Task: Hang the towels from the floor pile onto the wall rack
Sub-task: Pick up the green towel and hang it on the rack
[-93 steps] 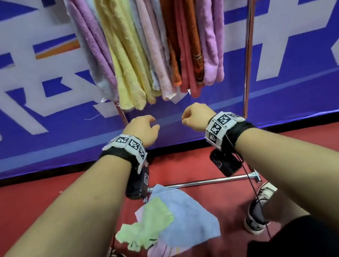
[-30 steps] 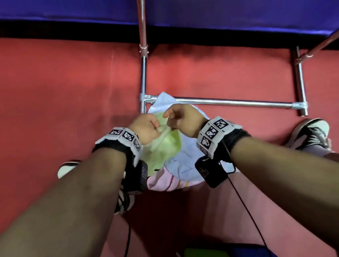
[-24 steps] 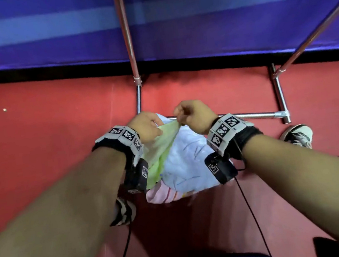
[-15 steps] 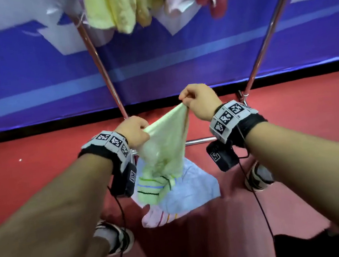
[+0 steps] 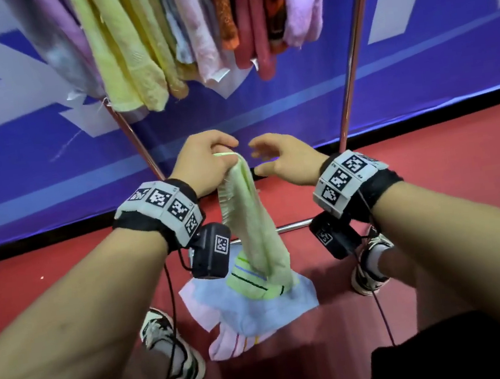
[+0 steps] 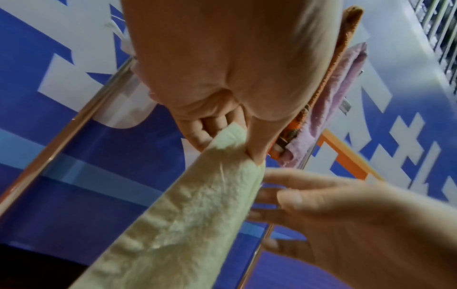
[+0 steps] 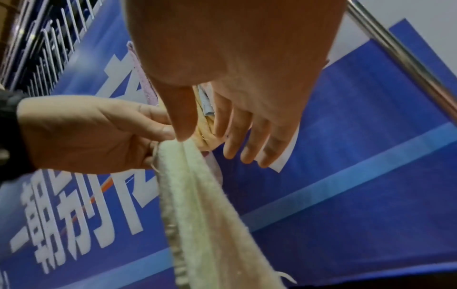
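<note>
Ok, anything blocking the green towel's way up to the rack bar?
Nothing visible between them. The left hand pinches the green towel below the hung towels, which crowd the rack; its bar is out of frame.

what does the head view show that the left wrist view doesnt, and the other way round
Only the head view shows the floor pile, a blue towel and a pink towel, plus the person's shoes. Only the left wrist view shows the left hand's fingertips pinching the cloth's top edge close up. Both show the green towel hanging from the left hand, the right hand open beside it, and towels on the rack.
</note>
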`<control>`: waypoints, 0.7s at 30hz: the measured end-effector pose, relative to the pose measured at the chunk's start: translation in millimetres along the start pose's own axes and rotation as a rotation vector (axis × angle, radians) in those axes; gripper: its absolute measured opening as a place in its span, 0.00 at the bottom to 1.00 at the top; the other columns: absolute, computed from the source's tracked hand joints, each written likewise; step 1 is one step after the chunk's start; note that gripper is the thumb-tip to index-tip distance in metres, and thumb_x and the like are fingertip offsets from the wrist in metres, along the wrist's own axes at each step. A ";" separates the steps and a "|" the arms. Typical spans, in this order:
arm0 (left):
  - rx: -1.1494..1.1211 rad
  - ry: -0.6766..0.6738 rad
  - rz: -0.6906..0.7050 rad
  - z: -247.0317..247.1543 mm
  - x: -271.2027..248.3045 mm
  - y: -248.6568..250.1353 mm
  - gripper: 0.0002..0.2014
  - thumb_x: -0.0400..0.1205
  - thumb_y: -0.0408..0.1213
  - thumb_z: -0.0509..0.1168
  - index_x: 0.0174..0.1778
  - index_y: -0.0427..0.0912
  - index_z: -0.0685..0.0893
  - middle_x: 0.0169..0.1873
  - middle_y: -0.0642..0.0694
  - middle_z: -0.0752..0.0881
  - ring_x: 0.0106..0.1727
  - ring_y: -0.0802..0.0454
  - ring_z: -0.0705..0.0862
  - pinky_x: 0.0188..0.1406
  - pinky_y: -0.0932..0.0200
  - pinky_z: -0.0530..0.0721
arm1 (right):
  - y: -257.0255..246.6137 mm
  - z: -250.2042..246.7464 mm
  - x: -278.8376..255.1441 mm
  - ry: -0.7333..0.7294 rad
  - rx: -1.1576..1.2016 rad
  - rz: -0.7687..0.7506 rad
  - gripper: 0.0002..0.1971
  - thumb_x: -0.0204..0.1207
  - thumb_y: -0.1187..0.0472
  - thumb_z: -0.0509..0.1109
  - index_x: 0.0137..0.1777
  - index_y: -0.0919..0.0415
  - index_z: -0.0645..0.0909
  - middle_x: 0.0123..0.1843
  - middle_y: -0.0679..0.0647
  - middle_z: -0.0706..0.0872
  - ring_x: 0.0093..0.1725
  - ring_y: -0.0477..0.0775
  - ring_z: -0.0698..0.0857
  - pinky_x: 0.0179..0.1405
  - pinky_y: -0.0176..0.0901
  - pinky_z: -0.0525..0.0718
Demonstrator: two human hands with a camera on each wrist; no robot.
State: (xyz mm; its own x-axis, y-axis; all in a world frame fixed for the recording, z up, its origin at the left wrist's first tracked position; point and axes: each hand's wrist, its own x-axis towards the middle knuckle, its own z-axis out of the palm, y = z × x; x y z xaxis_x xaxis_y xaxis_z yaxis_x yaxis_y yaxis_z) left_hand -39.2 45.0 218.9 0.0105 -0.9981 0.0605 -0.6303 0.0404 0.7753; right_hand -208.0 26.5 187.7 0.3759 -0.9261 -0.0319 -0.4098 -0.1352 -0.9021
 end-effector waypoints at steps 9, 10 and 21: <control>-0.256 -0.005 -0.109 23.4 -6.9 -24.5 0.12 0.75 0.26 0.73 0.48 0.44 0.80 0.31 0.50 0.86 0.28 0.62 0.82 0.32 0.67 0.79 | 17.5 24.0 13.3 -0.008 0.141 0.041 0.11 0.71 0.72 0.73 0.34 0.56 0.79 0.29 0.52 0.80 0.30 0.44 0.76 0.32 0.34 0.74; -0.269 -0.018 -0.126 25.4 -5.8 -31.2 0.12 0.76 0.27 0.72 0.50 0.43 0.80 0.29 0.52 0.85 0.27 0.62 0.80 0.31 0.67 0.78 | 20.8 25.8 16.4 0.016 0.123 0.046 0.12 0.71 0.70 0.74 0.33 0.55 0.79 0.28 0.51 0.80 0.29 0.44 0.76 0.33 0.35 0.74; -0.460 0.092 -0.243 42.9 16.9 -93.9 0.04 0.74 0.30 0.71 0.39 0.44 0.88 0.34 0.45 0.90 0.36 0.53 0.86 0.44 0.54 0.85 | 44.4 44.1 60.3 0.031 0.070 0.115 0.15 0.70 0.74 0.69 0.32 0.53 0.77 0.28 0.46 0.79 0.29 0.43 0.77 0.37 0.42 0.77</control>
State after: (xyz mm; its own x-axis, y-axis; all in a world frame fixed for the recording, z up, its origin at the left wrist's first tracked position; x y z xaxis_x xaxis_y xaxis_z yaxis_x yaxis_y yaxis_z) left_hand -13.2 22.4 120.2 0.1955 -0.9738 -0.1166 -0.1956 -0.1552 0.9683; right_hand -166.9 -19.8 126.7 0.3033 -0.9447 -0.1246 -0.3893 -0.0035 -0.9211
